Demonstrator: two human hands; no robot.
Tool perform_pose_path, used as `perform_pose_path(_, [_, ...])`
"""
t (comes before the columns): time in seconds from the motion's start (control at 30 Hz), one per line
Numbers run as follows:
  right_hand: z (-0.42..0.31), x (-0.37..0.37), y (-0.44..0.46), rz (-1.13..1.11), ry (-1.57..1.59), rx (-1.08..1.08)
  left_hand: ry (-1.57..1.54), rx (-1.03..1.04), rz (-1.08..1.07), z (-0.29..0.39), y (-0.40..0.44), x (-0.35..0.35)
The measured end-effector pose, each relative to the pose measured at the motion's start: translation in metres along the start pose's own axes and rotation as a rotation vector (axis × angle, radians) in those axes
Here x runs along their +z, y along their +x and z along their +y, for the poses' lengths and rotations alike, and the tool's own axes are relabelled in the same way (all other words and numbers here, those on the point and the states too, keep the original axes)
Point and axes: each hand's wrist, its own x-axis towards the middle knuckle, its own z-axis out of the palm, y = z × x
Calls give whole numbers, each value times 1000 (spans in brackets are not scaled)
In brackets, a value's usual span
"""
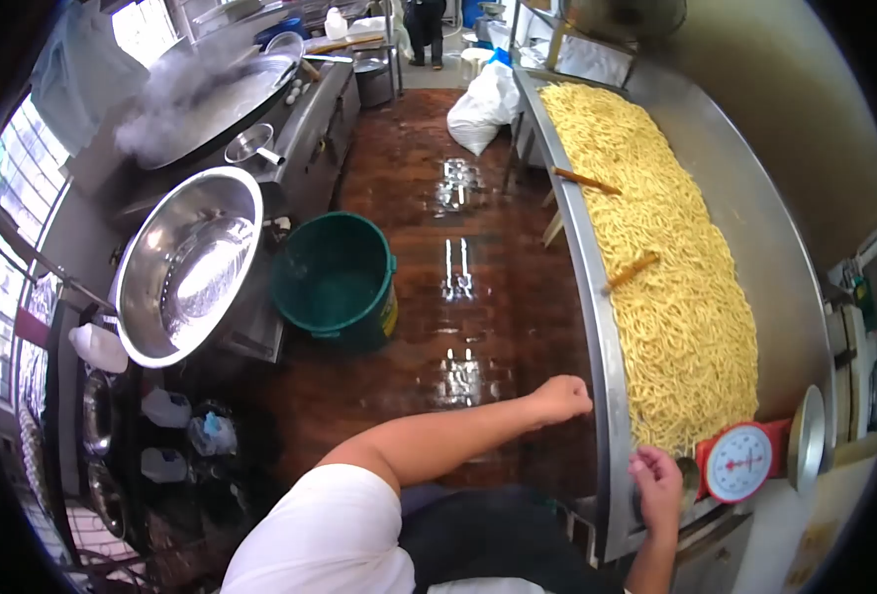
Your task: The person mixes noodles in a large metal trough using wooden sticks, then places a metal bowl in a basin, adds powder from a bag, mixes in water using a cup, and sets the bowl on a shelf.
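The palm of the left hand (pixel 560 399) is hidden by its curled fingers, and the forearm behind the right hand (pixel 659 485) is cut off by the bottom edge. Just beside the right hand, the fine print on the scale dial (pixel 740 462) is too small to read. Well ahead and to the left of both hands, steam (pixel 166 99) blurs the wide pan (pixel 226 114), while straight ahead a person (pixel 425 30) is cut off by the top edge.
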Motion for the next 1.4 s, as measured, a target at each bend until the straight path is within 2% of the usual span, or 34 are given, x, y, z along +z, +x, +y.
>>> perform_pose_path(0.1, [-4, 18, 29, -49, -58, 44, -58, -36, -56, 18, 16, -45])
perform_pose_path(0.17, [-1, 23, 53, -16, -109, 55, -229, -88, -215, 38, 22, -63])
perform_pose_path(0.23, [-10, 27, 74, -28, -185, 119, -225, -105, -301, 43, 38, -79])
perform_pose_path(0.3, [-9, 29, 102, -58, -270, 86, -149, -119, -316, 51, 53, -101])
perform_pose_path(0.43, [4, 37, 176, -13, -329, 85, -121, -174, -135, 77, 75, -168])
perform_pose_path(0.5, [-5, 45, 212, -12, -374, 161, -179, -167, -68, 100, 85, -209])
perform_pose_path(0.53, [-17, 49, 225, -7, -300, 188, -154, -119, -21, 108, 94, -229])
perform_pose_path(0.6, [15, 42, 259, -40, -320, 255, -130, -70, 21, 117, 120, -257])
perform_pose_path(0.67, [15, 49, 288, -57, -338, 316, 265, 211, 152, 122, 157, -282])
perform_pose_path(0.7, [0, 58, 295, -59, -273, 379, 265, 219, 138, 137, 172, -289])
perform_pose_path(0.77, [-11, 77, 317, -37, -197, 453, 873, 326, 240, 171, 200, -297])
perform_pose_path(0.8, [-11, 85, 328, 31, -40, 513, 923, 505, 262, 162, 229, -308])
perform_pose_path(0.83, [-15, 94, 338, 101, 113, 564, 915, 507, 238, 159, 253, -316])
perform_pose_path(0.87, [-20, 102, 349, 197, 194, 673, 1054, 568, 215, 161, 278, -323])
perform_pose_path(0.9, [-23, 108, 358, 216, 189, 672, 1191, 630, 198, 166, 300, -328])
perform_pose_path(0.93, [-24, 113, 362, 309, 411, 687, 1183, 642, 183, 173, 318, -331])
perform_pose_path(0.97, [-25, 119, 366, 401, 641, 695, 1274, 584, 75, 179, 335, -334])
perform_pose_path(1.0, [-30, 123, 368, 489, 688, 684, 1367, 525, -34, 185, 351, -335])
perform_pose_path(1.03, [-36, 122, 364, 507, 701, 689, 1370, 533, -56, 190, 366, -334])
perform_pose_path(1.1, [-51, 113, 342, 566, 748, 564, 1415, 359, -299, 199, 394, -328])
perform_pose_path(1.13, [-60, 108, 330, 606, 627, 563, 1409, 292, -428, 209, 405, -321])
perform_pose_path(1.17, [-70, 105, 319, 647, 504, 558, 1423, 305, -455, 209, 416, -313])
perform_pose_path(1.23, [-104, 99, 304, 705, 108, 691, 1495, 400, -489, 206, 432, -297])
perform_pose_path(1.27, [-101, 90, 295, 722, 109, 693, 1478, 510, -480, 206, 439, -294])
perform_pose_path(1.33, [-93, 71, 277, 818, -120, 658, 1405, 523, -474, 222, 448, -297])
perform_pose_path(1.37, [-89, 70, 277, 826, -89, 664, 1356, 529, -475, 230, 450, -303])
perform_pose_path(1.4, [-100, 68, 284, 857, -172, 684, 1278, 373, -558, 241, 455, -305])
